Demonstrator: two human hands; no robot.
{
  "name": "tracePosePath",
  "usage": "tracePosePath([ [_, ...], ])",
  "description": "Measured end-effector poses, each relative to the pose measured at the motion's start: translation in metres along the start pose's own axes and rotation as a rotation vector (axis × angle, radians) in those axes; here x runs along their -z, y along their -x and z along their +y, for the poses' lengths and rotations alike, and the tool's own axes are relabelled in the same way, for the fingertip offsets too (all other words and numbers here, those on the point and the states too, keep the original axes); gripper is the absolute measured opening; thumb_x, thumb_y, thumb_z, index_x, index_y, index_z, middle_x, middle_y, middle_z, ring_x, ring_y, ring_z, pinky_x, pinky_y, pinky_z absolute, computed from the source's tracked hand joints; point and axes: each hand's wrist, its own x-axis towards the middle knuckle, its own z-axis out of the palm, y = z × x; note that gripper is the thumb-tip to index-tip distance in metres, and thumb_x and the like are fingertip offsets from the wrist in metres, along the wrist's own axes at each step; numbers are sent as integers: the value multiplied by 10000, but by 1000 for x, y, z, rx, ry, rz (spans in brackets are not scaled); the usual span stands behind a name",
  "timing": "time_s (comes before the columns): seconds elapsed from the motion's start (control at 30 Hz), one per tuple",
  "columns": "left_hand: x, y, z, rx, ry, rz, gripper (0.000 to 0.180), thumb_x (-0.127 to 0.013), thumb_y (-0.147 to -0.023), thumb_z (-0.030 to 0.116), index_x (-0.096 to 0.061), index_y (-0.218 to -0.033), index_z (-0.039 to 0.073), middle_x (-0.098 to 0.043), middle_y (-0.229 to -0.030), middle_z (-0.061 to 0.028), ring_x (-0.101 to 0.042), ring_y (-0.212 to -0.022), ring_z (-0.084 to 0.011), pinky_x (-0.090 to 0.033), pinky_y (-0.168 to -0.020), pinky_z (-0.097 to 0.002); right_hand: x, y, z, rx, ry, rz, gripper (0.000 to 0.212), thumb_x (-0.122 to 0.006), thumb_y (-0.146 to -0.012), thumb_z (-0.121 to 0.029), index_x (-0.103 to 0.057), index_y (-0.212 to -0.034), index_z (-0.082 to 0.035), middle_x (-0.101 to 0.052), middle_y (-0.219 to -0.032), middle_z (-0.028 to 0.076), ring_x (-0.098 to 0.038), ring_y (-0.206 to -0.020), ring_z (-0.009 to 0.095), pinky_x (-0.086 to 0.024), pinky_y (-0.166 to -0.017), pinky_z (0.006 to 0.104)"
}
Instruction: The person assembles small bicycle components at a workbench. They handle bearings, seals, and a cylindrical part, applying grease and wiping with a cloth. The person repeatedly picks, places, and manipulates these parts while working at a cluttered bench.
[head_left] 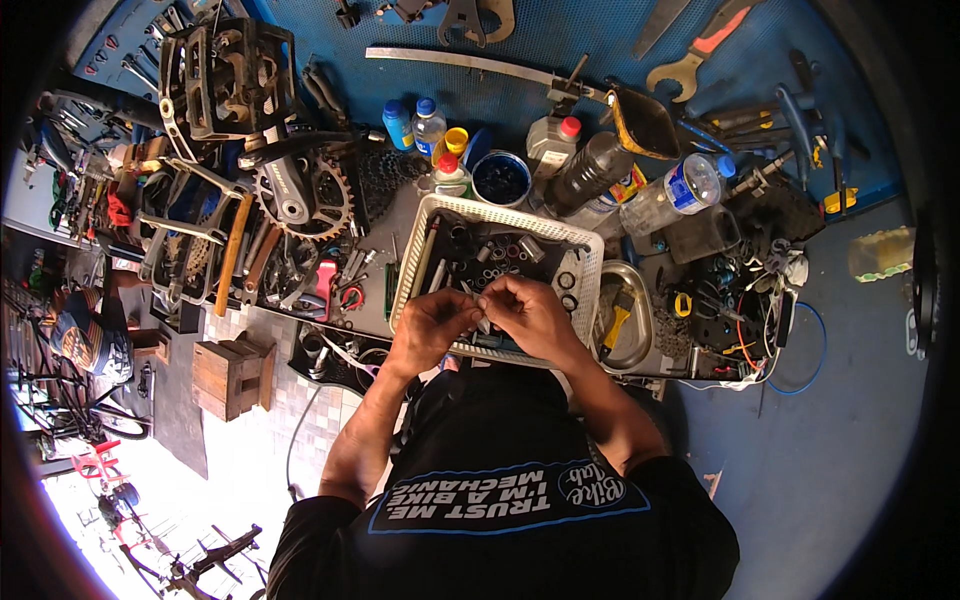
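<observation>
Over the basket (597, 290), both hands (430, 328) pinch a small, indistinct piece (480, 301); it lies between their fingertips.

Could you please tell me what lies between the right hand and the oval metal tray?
In the head view, black rings and the basket's right wall separate the right hand from the tray.

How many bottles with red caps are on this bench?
2: one bottle left of the open tub, another bottle right of it, both beyond the basket. Others may be hidden in the clutter.
</observation>
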Motion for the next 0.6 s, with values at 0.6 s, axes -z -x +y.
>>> tracePosePath([
  [0.6, 9, -26, -18, -176, 210, 18, 108, -581, -938, 4, -484, -978, 32, -706, -1129, -196, -743, -978, -324, -646, -801, -442, 2, -13, 27, 10, -47, 246, 323, -769, -985, -270, -690, -1233, -78, -692, -1098, 35, -651, -951, 127, -551, -707, 293],
])
